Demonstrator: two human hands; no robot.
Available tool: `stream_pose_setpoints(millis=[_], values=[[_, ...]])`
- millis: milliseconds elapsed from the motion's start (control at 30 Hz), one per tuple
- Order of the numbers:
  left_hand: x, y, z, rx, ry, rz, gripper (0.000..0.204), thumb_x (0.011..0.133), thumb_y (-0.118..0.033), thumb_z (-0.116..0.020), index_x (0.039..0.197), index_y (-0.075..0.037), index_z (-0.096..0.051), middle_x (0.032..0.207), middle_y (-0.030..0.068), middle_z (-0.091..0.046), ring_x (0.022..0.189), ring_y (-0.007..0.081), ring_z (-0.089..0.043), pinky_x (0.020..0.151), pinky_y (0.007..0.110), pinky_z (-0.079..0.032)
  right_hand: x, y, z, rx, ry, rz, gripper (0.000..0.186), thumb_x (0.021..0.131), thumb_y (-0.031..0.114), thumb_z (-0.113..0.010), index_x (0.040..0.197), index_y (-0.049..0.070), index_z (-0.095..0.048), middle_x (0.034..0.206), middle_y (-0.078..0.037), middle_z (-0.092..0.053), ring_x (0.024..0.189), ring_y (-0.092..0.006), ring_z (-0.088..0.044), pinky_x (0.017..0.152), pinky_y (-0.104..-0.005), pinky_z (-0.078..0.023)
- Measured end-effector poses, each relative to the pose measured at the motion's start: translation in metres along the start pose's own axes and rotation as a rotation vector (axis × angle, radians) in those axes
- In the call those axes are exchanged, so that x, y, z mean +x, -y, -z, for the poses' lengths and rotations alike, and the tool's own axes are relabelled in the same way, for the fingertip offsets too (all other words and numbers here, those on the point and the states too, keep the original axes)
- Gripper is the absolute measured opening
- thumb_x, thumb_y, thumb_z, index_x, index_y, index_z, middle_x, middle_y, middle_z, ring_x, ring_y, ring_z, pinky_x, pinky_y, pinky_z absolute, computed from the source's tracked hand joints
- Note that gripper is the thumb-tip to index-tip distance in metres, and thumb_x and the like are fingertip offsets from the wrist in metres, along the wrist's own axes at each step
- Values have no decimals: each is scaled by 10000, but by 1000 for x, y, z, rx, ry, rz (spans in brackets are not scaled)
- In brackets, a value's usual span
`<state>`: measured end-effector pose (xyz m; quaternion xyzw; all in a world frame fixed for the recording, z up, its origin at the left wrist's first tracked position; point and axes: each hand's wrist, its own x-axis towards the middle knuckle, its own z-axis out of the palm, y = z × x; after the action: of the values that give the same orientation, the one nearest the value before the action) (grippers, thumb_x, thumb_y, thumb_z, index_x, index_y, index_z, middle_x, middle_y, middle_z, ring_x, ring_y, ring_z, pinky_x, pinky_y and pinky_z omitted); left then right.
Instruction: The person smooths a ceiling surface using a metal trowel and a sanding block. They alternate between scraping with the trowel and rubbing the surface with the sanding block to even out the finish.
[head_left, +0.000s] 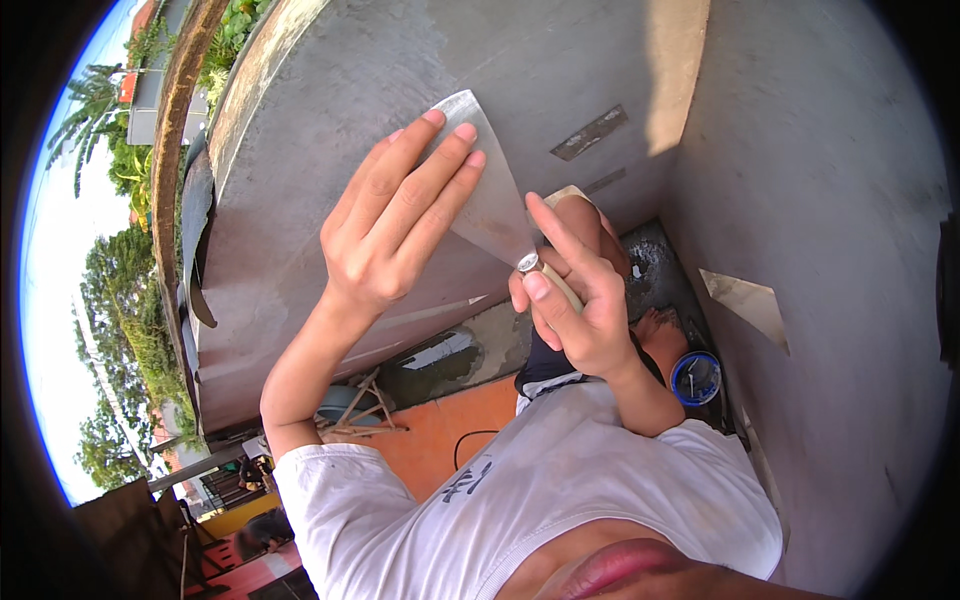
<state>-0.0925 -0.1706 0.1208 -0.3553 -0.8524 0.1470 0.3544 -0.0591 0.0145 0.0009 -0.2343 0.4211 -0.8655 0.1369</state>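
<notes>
The left hand (385,235) is lying open, its fingers (440,150) stretched flat against the wide grey metal blade of a putty knife with a pale wooden handle (490,205). The right hand (585,300) is clamped around that handle, thumb laid along it just behind the shiny metal collar. The blade is being pressed against a smooth grey cement wall (330,90), high in the view and in front of both hands.

To work this step well, judged from the grip: the flat fingers should be spreading pressure evenly across the blade while the gripping hand is setting the angle; keeping the blade shallow to the wall and the fingertips behind the edge should reduce gouging and slips.

From left to right, the surroundings are showing green trees under bright sky (115,270), a curved rim of the structure, the shaded cement face, a sunlit strip, then a second grey wall (830,200) meeting the first at a corner. Below, an orange floor (450,420), a wooden trestle (360,410) and a round blue-rimmed container (696,378) are lying well apart from the hands.
</notes>
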Motion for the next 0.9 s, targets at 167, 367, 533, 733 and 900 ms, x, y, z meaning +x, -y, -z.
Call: stream_pose_setpoints(millis=[167, 367, 533, 733, 900], values=[[1, -1, 1, -8, 5, 3, 201, 759, -20, -713, 948, -29, -784, 1060, 68, -756, 1083, 270, -705, 836, 366, -632, 2, -10, 2, -29, -48, 90, 517, 1004, 6, -513, 1504, -84, -420, 534, 37, -486, 469, -29, -410, 576, -254, -457], [2, -1, 6, 13, 24, 9, 184, 755, -29, -715, 925, -27, -786, 1047, 67, -759, 1075, 272, -709, 822, 364, -630, 0, -5, 6, 49, -20, -3, 497, 1019, 71, -578, 1491, -46, -473, 737, -3, -605, 665, -46, -534, 632, -207, -447], [10, -5, 11, 50, 65, 33, 156, 772, -31, -715, 909, -41, -789, 1014, 49, -768, 1039, 252, -725, 823, 350, -625, 2, 8, 6, 121, -2, -119, 515, 1014, 21, -504, 1515, -63, -416, 533, 39, -477, 460, -40, -389, 519, -237, -400], [11, -1, 14, 103, 41, 42, 135, 812, -65, -720, 924, -64, -796, 1009, 39, -775, 1061, 225, -729, 880, 351, -610, 8, -5, -9, 199, -40, 11, 489, 1041, 117, -562, 1504, -11, -472, 691, 11, -563, 556, -22, -426, 521, -202, -370], [14, 2, 26, 82, 121, 34, 141, 824, -74, -722, 943, -74, -797, 1025, 35, -779, 1077, 208, -729, 920, 355, -597, 2, -9, -24, 303, -52, -74, 499, 1047, 117, -542, 1527, 17, -450, 681, 24, -540, 524, -13, -399, 483, -204, -338]])
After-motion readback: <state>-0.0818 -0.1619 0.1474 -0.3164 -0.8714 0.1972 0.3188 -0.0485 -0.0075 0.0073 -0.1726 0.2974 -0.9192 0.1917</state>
